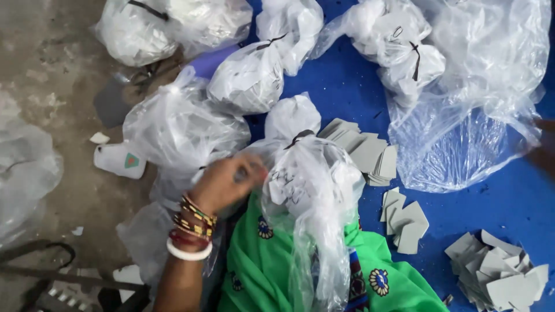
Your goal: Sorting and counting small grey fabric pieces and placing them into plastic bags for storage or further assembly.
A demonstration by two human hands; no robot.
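The person is sitting on the floor over a blue sheet, working at a clear plastic bag stuffed with grey cut pieces and resting on the green cloth at the lap. The left hand, bangles at the wrist, is touching the bag's upper side; its grip is blurred, so I cannot tell whether it is pinching the plastic. The right hand is not showing. The neck is already knotted with a dark tie, so this looks like a finishing step. Tied bags are lying around, with loose grey stacks just beside it
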